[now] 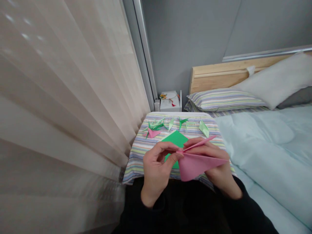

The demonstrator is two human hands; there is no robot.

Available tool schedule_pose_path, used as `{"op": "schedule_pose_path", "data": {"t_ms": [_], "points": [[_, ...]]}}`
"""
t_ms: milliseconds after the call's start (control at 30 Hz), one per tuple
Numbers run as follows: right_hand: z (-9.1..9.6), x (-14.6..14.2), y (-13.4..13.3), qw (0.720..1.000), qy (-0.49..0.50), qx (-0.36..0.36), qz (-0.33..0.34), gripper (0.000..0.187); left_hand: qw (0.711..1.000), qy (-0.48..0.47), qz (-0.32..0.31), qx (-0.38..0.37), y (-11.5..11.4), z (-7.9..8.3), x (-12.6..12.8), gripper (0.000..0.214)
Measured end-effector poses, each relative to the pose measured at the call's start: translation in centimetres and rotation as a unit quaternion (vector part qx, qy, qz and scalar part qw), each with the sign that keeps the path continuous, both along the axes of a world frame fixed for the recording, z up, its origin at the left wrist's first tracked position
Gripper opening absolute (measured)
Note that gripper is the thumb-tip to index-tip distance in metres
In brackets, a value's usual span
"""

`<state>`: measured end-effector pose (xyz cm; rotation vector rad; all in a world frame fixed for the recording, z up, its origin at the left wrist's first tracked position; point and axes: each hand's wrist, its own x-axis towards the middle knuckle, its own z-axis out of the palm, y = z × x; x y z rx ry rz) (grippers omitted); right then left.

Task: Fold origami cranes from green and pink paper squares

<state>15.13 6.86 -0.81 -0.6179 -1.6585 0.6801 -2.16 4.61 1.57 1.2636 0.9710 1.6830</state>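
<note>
Held in the air over the table is a pink sheet of origami paper [198, 165], partly folded, with one flap raised and another hanging down. My left hand [158, 164] pinches its left corner between thumb and fingers. Some fingers of my right hand [219, 169] sit between the paper's layers, gripping it from the right; part of that hand is hidden behind the lower flap. Beneath both hands lies a stack of green paper [177, 138]. Behind it are several folded green paper pieces [156, 125] and a folded pink paper piece [153, 133].
A striped cloth [136, 162] covers the small table. Close on the left hangs a pleated curtain [97, 81]. To the right is a bed with a pale blue quilt [268, 146] and a striped pillow [226, 99]. A white stand [168, 103] is beyond the table.
</note>
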Motion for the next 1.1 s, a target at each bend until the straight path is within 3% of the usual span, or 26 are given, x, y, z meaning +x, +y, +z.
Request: {"op": "schedule_pose_path", "data": {"t_ms": [133,233,467,667,833,967,1100], "points": [[-0.7,-0.1,-0.1,0.998,0.05,-0.004,-0.044,0.02,0.999,-0.014,-0.04,-0.024,0.1,0.1,0.1,0.018],[-1.0,-0.4,0.0,0.997,0.07,-0.009,-0.035,0.022,0.997,-0.03,-0.051,-0.042,0.4,0.0,0.0,0.015],[-1.0,-1.2,-0.1,0.996,0.078,-0.042,-0.03,0.021,0.999,-0.032,0.0,-0.02,0.6,0.1,0.1,0.016],[-2.5,-1.4,-0.3,0.987,0.127,-0.088,-0.054,0.015,0.998,0.007,0.059,0.002,0.8,-0.3,-0.1,0.014],[-1.7,-1.0,-0.1,0.983,0.173,-0.069,0.003,0.041,0.997,0.044,0.061,-0.009,0.7,-0.3,-0.5,0.013],[-0.6,-1.3,-0.2,0.983,0.155,-0.069,-0.076,0.011,0.997,0.059,0.052,-0.023,0.4,0.3,-0.7,0.013],[-0.3,-1.8,-0.3,0.984,0.136,-0.077,-0.088,0.01,0.992,0.117,-0.025,-0.037,0.5,0.4,-0.8,0.008]]}}
